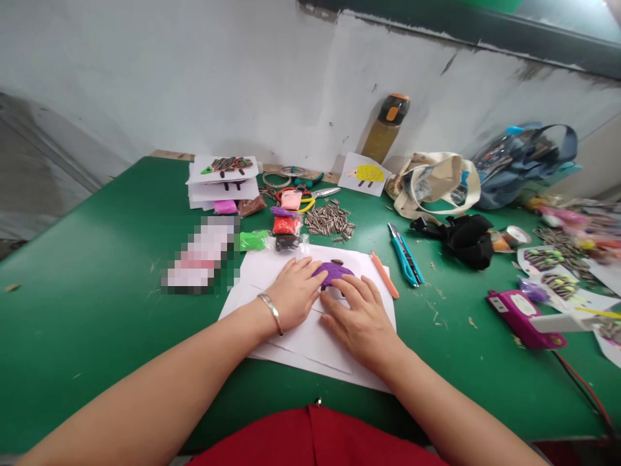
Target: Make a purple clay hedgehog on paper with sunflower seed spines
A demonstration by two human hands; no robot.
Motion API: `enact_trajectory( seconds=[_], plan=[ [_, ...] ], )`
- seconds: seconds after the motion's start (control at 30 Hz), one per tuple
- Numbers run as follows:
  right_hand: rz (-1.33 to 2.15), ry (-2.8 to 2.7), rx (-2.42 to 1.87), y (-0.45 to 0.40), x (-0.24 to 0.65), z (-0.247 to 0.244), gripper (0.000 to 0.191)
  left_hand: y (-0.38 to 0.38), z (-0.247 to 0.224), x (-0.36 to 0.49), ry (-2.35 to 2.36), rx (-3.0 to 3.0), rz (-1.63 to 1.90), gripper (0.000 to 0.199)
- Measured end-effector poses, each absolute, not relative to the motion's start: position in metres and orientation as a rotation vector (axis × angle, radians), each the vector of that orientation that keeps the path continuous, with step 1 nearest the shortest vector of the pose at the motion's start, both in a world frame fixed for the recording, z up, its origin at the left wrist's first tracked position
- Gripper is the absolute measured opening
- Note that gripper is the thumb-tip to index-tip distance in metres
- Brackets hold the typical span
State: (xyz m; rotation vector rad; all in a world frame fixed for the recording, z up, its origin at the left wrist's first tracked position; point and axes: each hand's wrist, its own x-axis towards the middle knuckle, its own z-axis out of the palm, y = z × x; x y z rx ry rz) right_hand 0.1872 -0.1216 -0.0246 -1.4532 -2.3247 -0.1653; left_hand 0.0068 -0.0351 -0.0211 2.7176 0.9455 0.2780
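A flattened purple clay shape (332, 273) lies on white paper (301, 343), with a single sunflower seed (336, 262) at its upper edge. Dark bits show below the clay, partly hidden by fingers. My left hand (294, 294), with a silver bangle at the wrist, rests flat on the paper, fingertips touching the clay's left side. From the right, my right hand (359, 314) reaches in with its fingers apart, the tips at the clay's lower right edge. Neither hand is closed around anything. An orange pen-like stick (385, 274) lies on the paper's right side.
Beyond the paper are bagged clay (286, 224), a sunflower seed pile (330, 219) and scissors (323, 193). A teal utility knife (406, 255) lies to the right, near a magenta device (526, 317). A bottle (387, 126) leans against the wall; a blurred-out object (201, 255) is left.
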Motion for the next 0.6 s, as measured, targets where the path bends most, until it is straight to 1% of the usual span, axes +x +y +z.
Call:
enact_trajectory(
  seconds=[0.13,0.27,0.4,0.6],
  plan=[
    [-0.154,-2.236,-1.420,-0.123,0.198,-0.023,0.032,-0.035,-0.019,0.007,0.955,2.712,0.280,0.042],
    [-0.201,-2.069,-1.446,-0.122,0.217,-0.021,0.024,-0.034,-0.020,0.007,0.943,2.718,0.280,0.042],
    [-0.165,-2.104,-1.454,-0.121,0.221,-0.021,0.018,-0.033,-0.020,0.006,0.941,2.709,0.255,0.043],
    [-0.113,-2.152,-1.451,-0.120,0.216,-0.024,0.019,-0.032,-0.018,0.006,0.929,2.702,0.227,0.043]
  ],
)
